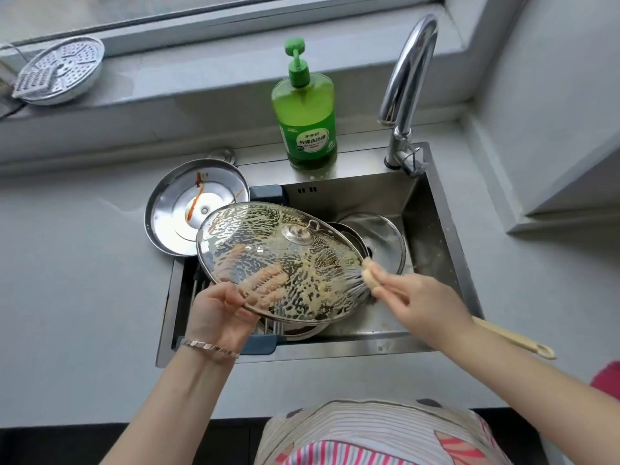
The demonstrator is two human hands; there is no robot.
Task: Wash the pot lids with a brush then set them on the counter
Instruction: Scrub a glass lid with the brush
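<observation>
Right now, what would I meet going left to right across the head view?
Perforated steamer tray → steel lid → green soap bottle → faucet → brush handle. The glass lid overlaps its neighbours, so it is omitted.

Left hand (219,313), right hand (419,297): curled grips.

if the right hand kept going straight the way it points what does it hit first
The soapy glass lid: the right hand points along the brush, whose bristles seem to touch its rim.
</observation>
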